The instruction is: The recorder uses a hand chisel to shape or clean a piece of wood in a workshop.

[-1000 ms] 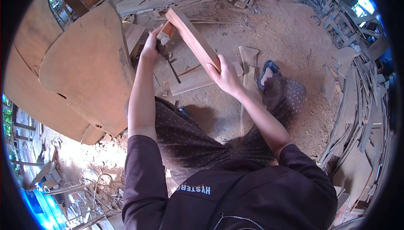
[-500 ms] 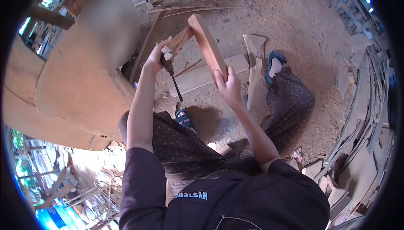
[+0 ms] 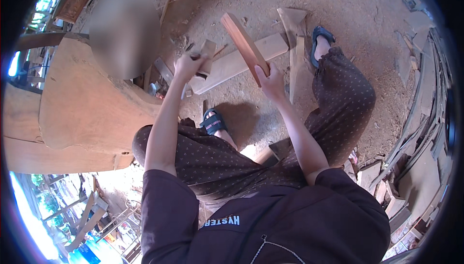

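Timber, One Piece to a Side

From where I stood, the right hand (image 3: pixel 272 81) had the reddish bar (image 3: pixel 243 42) by its lower end, thumb on one side and fingers round the other, clamped firmly enough, I judged, for the rest to slant up and leftward unsupported. Gripping only that end presumably left the long faces free. The left hand (image 3: pixel 187 66) was curled in at one end of a pale block (image 3: pixel 208 50), the rest of which stuck out past the fingers; a dark object (image 3: pixel 201 75) showed below, too blurred for me to tell how it was held. Block and bar were near each other, not touching.

I counted one bar, one block, one dark object. On the dirt ground (image 3: pixel 350 22) lay one long board (image 3: pixel 268 49) and, by its right end, one flared scrap (image 3: pixel 292 20). Two dark sandals (image 3: pixel 213 122) stood wide apart, probably for balance. One large curved panel (image 3: pixel 82 104) filled the left; the thin offcuts (image 3: pixel 425 95) at right defied counting.
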The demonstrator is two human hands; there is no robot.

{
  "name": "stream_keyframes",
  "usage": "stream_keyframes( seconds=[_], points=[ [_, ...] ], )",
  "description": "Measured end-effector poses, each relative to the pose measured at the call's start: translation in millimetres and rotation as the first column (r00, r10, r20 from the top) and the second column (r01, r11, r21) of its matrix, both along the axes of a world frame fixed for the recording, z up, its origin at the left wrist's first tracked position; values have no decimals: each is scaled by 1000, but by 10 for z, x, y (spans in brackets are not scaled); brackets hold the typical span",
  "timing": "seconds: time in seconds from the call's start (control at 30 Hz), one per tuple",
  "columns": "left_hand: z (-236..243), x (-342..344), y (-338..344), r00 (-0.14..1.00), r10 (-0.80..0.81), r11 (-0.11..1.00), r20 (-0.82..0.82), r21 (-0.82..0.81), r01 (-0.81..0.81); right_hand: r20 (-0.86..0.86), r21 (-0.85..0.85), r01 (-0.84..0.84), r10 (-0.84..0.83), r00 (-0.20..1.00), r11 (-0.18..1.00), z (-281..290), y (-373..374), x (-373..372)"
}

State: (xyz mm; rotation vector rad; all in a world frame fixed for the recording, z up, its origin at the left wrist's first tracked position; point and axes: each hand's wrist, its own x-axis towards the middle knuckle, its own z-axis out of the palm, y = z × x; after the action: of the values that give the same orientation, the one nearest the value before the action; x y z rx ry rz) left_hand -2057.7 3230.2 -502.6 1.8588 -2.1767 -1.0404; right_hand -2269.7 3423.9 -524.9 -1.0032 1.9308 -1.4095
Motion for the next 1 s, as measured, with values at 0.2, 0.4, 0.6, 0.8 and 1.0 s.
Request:
stream_keyframes(
  seconds=[0.2, 0.4, 0.6, 0.8, 1.0],
  points=[
    [-898, 3, 171, 540, -305, 365, 784, -428, 827, -165, 207, 53, -18, 986, 977, -471, 65, -56],
    [-1862, -108, 558, 705, -226, 414, 672, -589, 694, -95, 302, 54, -26, 995, 952, -645, 61, -110],
    [-2017, 32, 781, 851, -110, 716, 513, -554, 426, -86, 270, 64, -42, 995, 961, -783, -4, -98],
    [-1925, 120, 813, 891, -161, 852, 425, -395, 343, -79, 403, 17, 16, 997, 915, -860, -17, -54],
    [-2030, 47, 824, 824, -379, 740, 421, -397, 543, -130, 380, -6, 60, 990, 925, -849, 27, -20]
  ],
)
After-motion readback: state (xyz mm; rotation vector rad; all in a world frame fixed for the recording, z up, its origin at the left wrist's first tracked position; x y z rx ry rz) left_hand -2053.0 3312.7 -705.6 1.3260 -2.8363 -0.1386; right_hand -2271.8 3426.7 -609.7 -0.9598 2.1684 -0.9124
